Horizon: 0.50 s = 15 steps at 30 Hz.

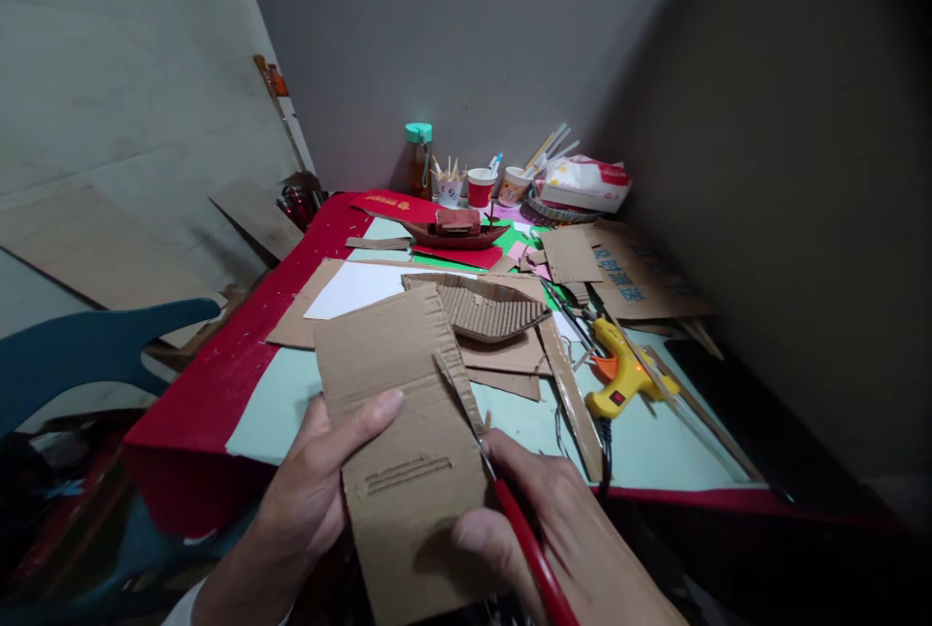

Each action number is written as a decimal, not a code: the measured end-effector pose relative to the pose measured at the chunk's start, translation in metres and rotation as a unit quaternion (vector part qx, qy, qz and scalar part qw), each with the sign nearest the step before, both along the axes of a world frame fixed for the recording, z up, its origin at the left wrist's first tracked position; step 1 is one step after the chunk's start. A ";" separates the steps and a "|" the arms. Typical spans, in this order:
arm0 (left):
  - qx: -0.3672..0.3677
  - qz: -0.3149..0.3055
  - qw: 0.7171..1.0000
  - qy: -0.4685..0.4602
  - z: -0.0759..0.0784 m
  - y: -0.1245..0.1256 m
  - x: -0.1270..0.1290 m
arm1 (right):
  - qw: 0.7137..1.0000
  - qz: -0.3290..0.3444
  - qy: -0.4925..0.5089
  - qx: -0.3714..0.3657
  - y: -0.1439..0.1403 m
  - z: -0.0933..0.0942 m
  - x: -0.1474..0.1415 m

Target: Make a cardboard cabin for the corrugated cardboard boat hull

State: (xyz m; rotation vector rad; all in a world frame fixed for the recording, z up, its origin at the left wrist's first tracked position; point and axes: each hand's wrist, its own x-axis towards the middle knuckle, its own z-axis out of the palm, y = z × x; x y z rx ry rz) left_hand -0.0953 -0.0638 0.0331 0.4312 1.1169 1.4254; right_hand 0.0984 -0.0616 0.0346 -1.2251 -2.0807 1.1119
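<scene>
The left hand (310,490) grips a corrugated cardboard sheet (404,442) by its left edge, thumb pressed flat on the face, holding it above the near edge of the worktop (283,393). The right hand (560,529) is closed around red-handled scissors (502,480), whose blades lie along the sheet's right edge. Beyond the sheet, at mid-worktop, lies a corrugated cardboard boat hull (484,306). A yellow glue gun (622,374) rests towards the worktop's right edge.
</scene>
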 end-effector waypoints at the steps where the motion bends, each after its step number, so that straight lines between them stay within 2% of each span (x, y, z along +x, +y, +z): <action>1: -0.001 0.004 1.000 0.001 0.000 -0.001 0.001 | 1.000 -0.001 0.001 -0.016 0.000 0.001 0.000; 4: -0.010 0.020 1.000 0.013 0.002 -0.006 0.006 | 0.999 -0.004 -0.001 -0.036 -0.001 0.002 0.000; 11: -0.033 0.012 0.999 0.030 -0.001 -0.015 0.011 | 1.000 -0.003 -0.011 0.022 -0.002 -0.003 -0.001; 15: -0.069 0.031 0.997 0.026 0.002 -0.015 0.013 | 0.999 0.027 -0.024 0.012 0.001 -0.011 -0.004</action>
